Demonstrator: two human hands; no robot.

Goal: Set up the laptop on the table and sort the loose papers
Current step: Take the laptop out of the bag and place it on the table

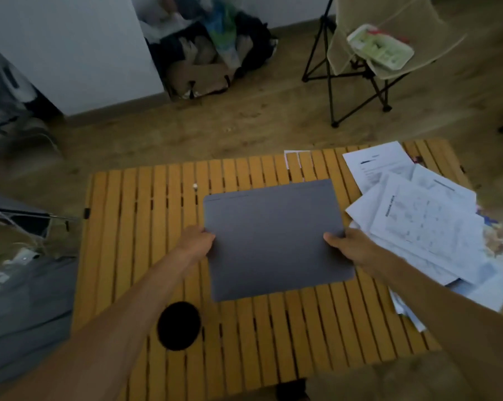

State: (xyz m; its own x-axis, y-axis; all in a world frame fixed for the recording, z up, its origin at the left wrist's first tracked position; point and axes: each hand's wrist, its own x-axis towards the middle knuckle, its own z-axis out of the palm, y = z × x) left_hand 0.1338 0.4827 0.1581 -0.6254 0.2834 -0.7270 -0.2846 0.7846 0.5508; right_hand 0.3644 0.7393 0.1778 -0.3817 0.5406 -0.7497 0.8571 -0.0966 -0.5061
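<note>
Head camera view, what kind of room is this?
Probably a lived-in home room: a slatted wooden table on wood flooring, a folding camp chair, and bags piled against the wall.

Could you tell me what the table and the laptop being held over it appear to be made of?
The table looks like wood: narrow parallel slats with gaps between them, in a warm orange-yellow, faintly glossy finish. The laptop, gripped at its sides by the left hand and right hand, looks like matte grey metal, though plastic cannot be ruled out; its closed lid is flat, uniform and unreflective.

Print on the loose papers (423, 215) is too blurred to read; the right edge cuts the pile.
</note>
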